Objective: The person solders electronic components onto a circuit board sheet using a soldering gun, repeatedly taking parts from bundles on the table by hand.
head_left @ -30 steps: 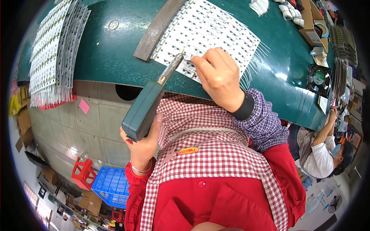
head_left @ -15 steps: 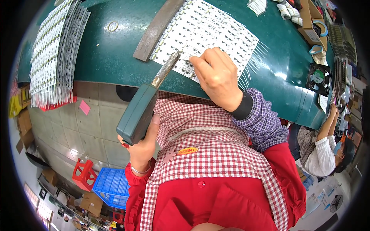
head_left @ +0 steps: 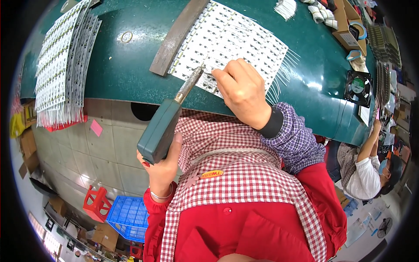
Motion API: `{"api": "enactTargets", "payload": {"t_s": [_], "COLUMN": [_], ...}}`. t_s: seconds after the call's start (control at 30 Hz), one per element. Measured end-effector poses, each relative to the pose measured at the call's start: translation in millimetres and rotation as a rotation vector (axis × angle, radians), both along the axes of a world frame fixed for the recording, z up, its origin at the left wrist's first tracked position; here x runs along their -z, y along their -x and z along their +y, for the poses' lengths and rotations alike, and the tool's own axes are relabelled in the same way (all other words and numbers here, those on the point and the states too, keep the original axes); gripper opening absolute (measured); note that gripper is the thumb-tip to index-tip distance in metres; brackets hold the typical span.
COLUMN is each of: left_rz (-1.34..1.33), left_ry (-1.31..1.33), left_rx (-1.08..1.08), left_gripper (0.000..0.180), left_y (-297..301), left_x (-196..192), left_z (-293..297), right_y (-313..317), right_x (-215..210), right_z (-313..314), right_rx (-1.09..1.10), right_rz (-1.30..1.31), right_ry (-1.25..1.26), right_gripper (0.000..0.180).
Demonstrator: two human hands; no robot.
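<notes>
My left hand (head_left: 162,168) is wrapped round the green handle of a gun-shaped soldering iron (head_left: 160,126). Its thick metal barrel slants up to the right, and the tip is at a panel of white circuit boards (head_left: 233,32) dotted with small dark parts. Close beside that tip, my right hand (head_left: 244,89) bends over the panel's near edge, thumb and forefinger pinched on what looks like a thin white wire, mostly hidden. Several thin white wires (head_left: 283,72) lie across the panel and stick out past its right edge.
A dark metal bar (head_left: 176,39) lies along the panel's left edge. At the left stands a tall stack of wired panels (head_left: 65,65); a ring (head_left: 126,37) lies between. A small black fan (head_left: 358,87) and a cardboard box (head_left: 349,37) are at the right, where another person (head_left: 364,174) sits.
The view has shifted slightly. The iron's tip and my right fingers stay close together over the panel, and both grips look the same.
</notes>
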State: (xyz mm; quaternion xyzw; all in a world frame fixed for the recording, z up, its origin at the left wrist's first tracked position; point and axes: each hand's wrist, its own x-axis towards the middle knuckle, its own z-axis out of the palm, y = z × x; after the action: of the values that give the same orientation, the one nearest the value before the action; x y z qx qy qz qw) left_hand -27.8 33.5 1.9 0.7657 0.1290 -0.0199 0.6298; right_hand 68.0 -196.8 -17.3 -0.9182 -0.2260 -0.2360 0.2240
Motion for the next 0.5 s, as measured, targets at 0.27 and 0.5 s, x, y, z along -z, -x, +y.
{"api": "enactTargets", "payload": {"t_s": [0.27,0.5], "left_rz": [-0.146,-0.159], "left_ry": [-0.068,-0.067], "left_rx": [0.053,0.066], "left_gripper": [0.031,0.036], "left_y": [4.7,5.3], "left_x": [10.5,10.5], "left_z": [6.8,7.6], "right_y": [0.2,4.3], "right_x": [-1.0,-3.0], "right_z": [0.4,-2.1], "right_rx": [0.019,0.012], "right_rz": [0.004,0.023], "right_ry": [-0.002,0.055], "right_gripper": [0.019,0.016]}}
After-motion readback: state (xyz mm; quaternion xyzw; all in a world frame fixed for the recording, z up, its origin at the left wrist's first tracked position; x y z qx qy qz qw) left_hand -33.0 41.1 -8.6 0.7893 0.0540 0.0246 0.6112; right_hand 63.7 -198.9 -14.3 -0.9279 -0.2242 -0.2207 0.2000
